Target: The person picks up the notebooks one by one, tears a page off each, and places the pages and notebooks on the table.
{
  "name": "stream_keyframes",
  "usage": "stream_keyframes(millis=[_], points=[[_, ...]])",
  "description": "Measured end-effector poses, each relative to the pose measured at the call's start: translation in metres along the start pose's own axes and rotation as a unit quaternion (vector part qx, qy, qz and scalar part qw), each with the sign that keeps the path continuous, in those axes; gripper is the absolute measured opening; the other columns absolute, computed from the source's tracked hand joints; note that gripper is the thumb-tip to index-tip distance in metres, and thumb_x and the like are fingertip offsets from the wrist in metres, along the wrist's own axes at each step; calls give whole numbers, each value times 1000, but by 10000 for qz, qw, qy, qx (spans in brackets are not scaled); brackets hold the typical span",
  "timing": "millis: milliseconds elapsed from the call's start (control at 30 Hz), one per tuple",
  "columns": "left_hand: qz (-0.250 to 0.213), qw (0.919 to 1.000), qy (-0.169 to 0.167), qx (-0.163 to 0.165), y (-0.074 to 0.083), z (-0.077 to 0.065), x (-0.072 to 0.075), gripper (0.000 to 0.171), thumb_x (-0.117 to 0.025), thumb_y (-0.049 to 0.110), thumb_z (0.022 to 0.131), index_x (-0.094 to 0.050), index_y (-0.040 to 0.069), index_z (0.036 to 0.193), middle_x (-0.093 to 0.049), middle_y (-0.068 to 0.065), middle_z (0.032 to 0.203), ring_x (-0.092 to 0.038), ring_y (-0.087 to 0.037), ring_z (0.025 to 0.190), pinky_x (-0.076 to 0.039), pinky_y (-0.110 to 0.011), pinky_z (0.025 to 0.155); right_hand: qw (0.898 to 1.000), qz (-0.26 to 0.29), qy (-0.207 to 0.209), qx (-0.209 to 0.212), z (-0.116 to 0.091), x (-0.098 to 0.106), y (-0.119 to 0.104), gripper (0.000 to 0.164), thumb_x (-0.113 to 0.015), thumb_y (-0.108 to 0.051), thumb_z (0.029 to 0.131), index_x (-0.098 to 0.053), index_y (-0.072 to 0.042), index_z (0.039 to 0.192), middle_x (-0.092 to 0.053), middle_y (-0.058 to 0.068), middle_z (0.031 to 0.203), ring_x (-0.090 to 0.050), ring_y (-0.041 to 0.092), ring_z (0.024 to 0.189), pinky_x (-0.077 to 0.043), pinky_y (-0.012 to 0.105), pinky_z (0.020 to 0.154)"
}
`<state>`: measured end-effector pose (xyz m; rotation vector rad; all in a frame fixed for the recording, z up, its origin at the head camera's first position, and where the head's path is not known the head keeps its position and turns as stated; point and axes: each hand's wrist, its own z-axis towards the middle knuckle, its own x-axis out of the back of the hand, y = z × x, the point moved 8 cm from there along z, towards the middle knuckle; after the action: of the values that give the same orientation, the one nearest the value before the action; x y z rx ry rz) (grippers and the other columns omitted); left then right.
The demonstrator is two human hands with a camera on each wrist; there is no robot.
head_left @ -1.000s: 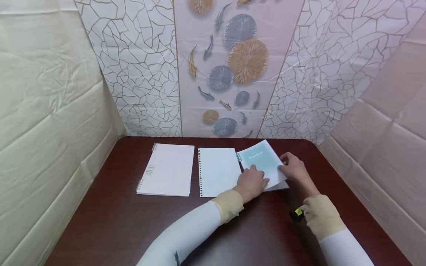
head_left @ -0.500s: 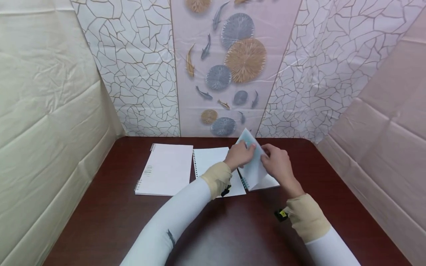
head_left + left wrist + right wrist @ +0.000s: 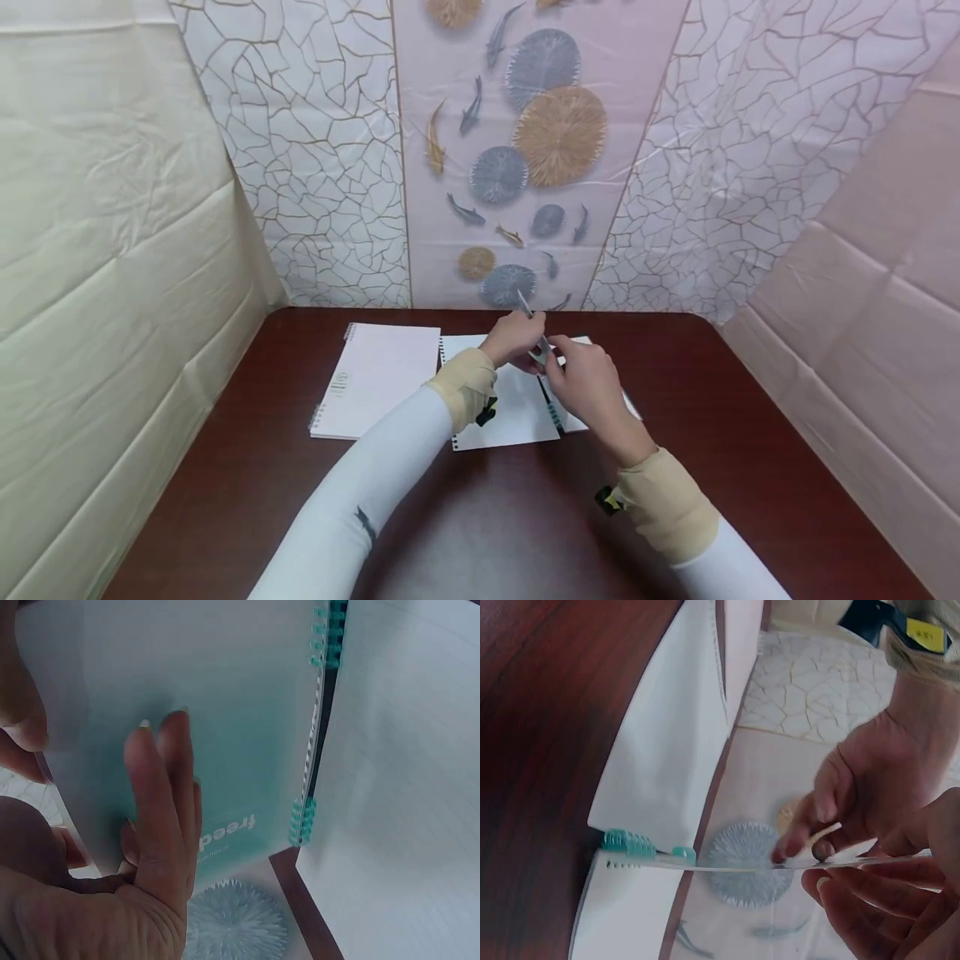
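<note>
A small notebook with teal rings stands partly open, its teal "freedom" cover raised nearly upright and seen edge-on in the head view. My right hand pinches the cover's outer edge; in the right wrist view its thumb is on one face and its fingers are on the other. Against the printed face lie the straight fingers of my left hand. The left wrist view shows them flat on the cover. Beneath the hands is a blank spiral notebook, beside the teal one.
Another white spiral notebook, with small print near its bound edge, lies farther left on the dark red-brown table. Behind the table hangs a patterned cloth. Pale cloth walls stand on both sides.
The cover has risen from lying nearly flat to upright, swinging left. Both hands have moved left with it. The blank notebook beside it has turned slightly askew.
</note>
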<state>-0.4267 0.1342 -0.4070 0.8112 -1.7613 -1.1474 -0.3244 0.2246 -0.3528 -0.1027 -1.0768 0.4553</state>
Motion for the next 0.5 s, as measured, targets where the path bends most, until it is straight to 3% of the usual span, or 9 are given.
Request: stream_keyframes(millis=[100, 200, 333, 500], points=[[151, 9999, 27, -35, 0, -1, 4, 53, -34, 39, 114, -69, -1, 109, -75, -15, 90, -75, -22, 63, -65, -46, 77, 9999, -40, 39, 98, -2, -4, -4, 28, -64, -18, 103, -76, 0, 122, -79, 15, 99, -67, 17, 59, -56, 38, 54], [301, 9995, -1, -108, 2, -3, 9, 52, -33, 37, 115, -67, -2, 114, -74, -13, 86, -74, -22, 63, -65, -47, 79, 9998, 54, 76, 173, -3, -6, -5, 33, -62, -28, 106, -77, -2, 122, -80, 15, 101, -74, 22, 69, -60, 43, 62], [350, 9986, -258, -312, 4, -6, 13, 52, -30, 33, 115, -66, -4, 115, -75, -17, 93, -75, -24, 68, -65, -48, 79, 9992, 264, 295, 33, -1, -3, 7, 45, -57, -43, 108, -79, -5, 119, -81, 12, 100, -77, 26, 78, -61, 49, 70], [121, 9955, -801, -485, 0, -7, 12, 50, -29, 28, 116, -60, -9, 129, -71, -22, 105, -73, -26, 74, -66, -43, 73, 9988, 141, 452, -84, 4, -2, 43, 48, -57, -48, 108, -80, -6, 114, -81, 12, 97, -77, 28, 80, -59, 51, 67]])
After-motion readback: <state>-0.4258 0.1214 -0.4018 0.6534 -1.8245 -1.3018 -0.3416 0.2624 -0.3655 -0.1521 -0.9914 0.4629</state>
